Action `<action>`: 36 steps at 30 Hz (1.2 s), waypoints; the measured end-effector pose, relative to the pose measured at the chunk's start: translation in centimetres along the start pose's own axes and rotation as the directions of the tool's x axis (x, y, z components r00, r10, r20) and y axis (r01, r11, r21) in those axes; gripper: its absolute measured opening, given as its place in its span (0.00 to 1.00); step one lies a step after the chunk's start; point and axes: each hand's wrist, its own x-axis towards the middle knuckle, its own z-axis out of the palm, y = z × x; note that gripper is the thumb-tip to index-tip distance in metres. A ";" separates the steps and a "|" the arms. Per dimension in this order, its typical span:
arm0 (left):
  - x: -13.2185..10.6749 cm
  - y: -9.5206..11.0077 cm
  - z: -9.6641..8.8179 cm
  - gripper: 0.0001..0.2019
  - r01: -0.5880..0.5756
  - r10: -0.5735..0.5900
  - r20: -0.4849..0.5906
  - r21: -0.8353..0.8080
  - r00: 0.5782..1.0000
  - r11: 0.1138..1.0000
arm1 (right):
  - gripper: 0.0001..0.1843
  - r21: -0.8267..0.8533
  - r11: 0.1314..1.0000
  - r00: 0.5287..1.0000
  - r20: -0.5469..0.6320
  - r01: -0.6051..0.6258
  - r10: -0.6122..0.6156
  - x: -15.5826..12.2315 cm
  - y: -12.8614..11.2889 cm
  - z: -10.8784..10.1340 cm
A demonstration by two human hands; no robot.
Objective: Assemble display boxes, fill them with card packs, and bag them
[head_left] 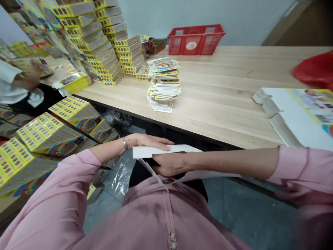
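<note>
The white card [179, 148] lies flat just off the table's near edge [208, 139], above the person's lap. The left hand [148, 140] rests palm-down on top, fingers straight and close together, a silver band [125, 143] at the wrist. The right hand [169, 165] curls around the card's near edge from below and grips it. Farther off stand printed flat cards [163, 86] and yellow boxes [104, 41], their print too small to read.

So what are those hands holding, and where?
A white card sheet, unfolded. The left hand lies flat on its top edge; the right hand grips it from underneath, near the middle.
</note>
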 end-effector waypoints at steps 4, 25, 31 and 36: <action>1.2 -0.7 -0.7 0.39 -0.047 0.059 -0.098 0.125 0.993 0.991 | 0.30 -0.058 0.992 0.972 0.213 0.110 -0.095 2.1 -1.1 0.5; -0.6 -0.4 -3.7 0.33 0.009 0.069 -0.184 0.394 0.981 0.919 | 0.27 -0.088 0.996 0.992 0.125 0.025 -0.014 4.7 4.9 0.2; -0.2 0.2 -3.6 0.33 0.042 0.039 -0.210 0.369 0.977 0.928 | 0.38 0.095 0.976 0.958 0.196 0.196 -0.211 5.2 2.1 -0.8; -0.8 0.3 -4.5 0.34 0.174 0.087 -0.551 0.402 0.830 0.899 | 0.49 0.106 0.991 0.992 0.094 0.080 -0.090 6.4 1.9 -0.9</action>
